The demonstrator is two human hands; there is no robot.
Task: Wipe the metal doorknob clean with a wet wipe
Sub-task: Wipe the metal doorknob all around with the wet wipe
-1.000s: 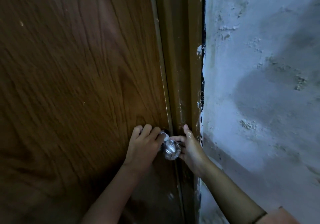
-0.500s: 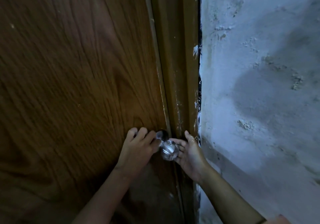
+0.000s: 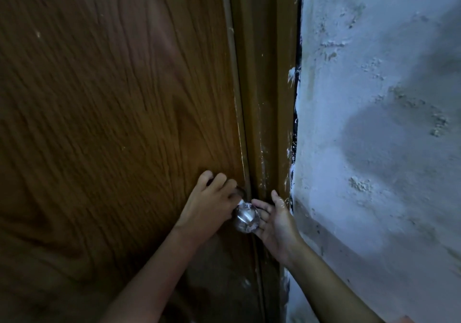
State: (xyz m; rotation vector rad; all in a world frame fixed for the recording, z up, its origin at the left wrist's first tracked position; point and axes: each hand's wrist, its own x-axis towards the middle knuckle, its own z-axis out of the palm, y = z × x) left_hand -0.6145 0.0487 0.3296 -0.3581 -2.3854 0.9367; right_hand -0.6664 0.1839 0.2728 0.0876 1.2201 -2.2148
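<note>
A shiny round metal doorknob [image 3: 245,219] sticks out of the brown wooden door [image 3: 112,123] near its right edge. My left hand [image 3: 208,206] lies against the door just left of the knob, fingers curled at the knob's neck. A small white bit of wet wipe [image 3: 241,201] shows at its fingertips; the rest of the wipe is hidden. My right hand [image 3: 277,222] is on the knob's right side, palm turned towards me. Its fingers touch the knob's edge and the thumb points up.
The brown door frame [image 3: 267,98] runs straight up right of the knob. Beyond it stands a rough, flaking white wall [image 3: 374,123]. The light is dim.
My right hand has loosened from the knob's top and turned palm outward beside it. My left hand stays at the knob's neck, with less of the wipe showing.
</note>
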